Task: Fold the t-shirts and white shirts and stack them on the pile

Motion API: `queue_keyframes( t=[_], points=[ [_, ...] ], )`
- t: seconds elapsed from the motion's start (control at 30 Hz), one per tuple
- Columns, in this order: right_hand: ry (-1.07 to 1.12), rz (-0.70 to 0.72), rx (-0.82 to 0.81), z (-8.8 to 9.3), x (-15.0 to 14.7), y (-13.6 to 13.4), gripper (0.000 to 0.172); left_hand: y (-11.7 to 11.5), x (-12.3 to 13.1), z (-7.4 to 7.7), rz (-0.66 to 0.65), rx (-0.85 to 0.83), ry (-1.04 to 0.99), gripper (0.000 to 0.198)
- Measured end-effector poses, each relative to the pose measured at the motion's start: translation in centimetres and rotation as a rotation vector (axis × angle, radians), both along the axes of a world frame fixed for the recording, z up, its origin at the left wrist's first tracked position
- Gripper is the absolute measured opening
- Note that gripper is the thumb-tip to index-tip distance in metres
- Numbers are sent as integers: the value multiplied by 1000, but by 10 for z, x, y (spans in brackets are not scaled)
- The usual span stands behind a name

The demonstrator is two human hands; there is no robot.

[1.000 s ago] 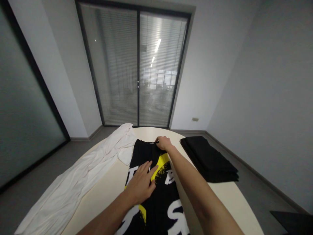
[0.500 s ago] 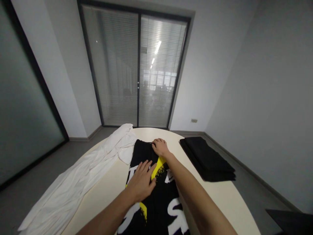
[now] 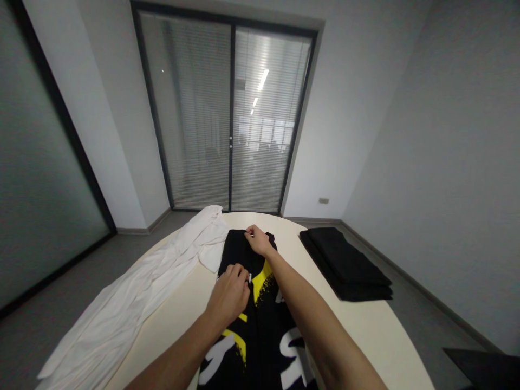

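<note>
A black garment [image 3: 268,325] with white lettering and yellow print lies lengthwise on the pale table, its far end away from me; its exact kind I cannot tell. My right hand [image 3: 259,241] is at the far edge, thumb and fingers pinched on the black cloth. Nearer to me, my left hand [image 3: 231,290] rests on the left half of the garment. Its fingers are curled together on the fabric, and a small white patch of print shows at the fingertips. My forearms cover part of the garment.
A crumpled white cloth [image 3: 134,292] runs along the table's left side and hangs over the edge. On the right lies a folded black cloth stack [image 3: 345,262]. The round pale table [image 3: 365,319] ends before a glass door with blinds [image 3: 195,119].
My right hand has shifted slightly left along the far edge and pinched the cloth. My left hand's fingers, spread flat before, have curled in, and the far part of the garment has shifted.
</note>
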State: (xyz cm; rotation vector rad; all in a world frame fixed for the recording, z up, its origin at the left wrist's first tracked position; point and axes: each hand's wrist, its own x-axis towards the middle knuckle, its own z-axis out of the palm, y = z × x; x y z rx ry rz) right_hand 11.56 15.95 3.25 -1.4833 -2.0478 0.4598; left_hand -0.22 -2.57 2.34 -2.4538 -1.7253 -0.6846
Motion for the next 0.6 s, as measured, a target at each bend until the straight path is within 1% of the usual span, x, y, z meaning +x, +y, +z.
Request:
queue_keyframes(
  t=[0.13, 0.23, 0.33, 0.4, 0.47, 0.5, 0.6],
  points=[
    [99, 27, 5, 3, -6, 4, 21, -1, 0, 4, 20, 36, -92, 19],
    [134, 28, 3, 0, -8, 4, 26, -2, 0, 2, 8, 32, -150, 21],
    [140, -5, -26, -5, -6, 4, 38, -1, -1, -4, -30, 5, -159, 36],
    [145, -16, -45, -9, -3, 4, 49, 0, -1, -8, -38, -12, -164, 41],
    [152, -7, -53, -11, 0, 5, 56, 1, -1, -10, -38, -23, -170, 40],
    [157, 1, -50, -12, 1, 5, 57, 1, -1, -10, -39, -25, -169, 38],
    [185, 4, -12, -11, 2, 5, 50, 1, -1, -9, -44, -13, -138, 29]
  ],
)
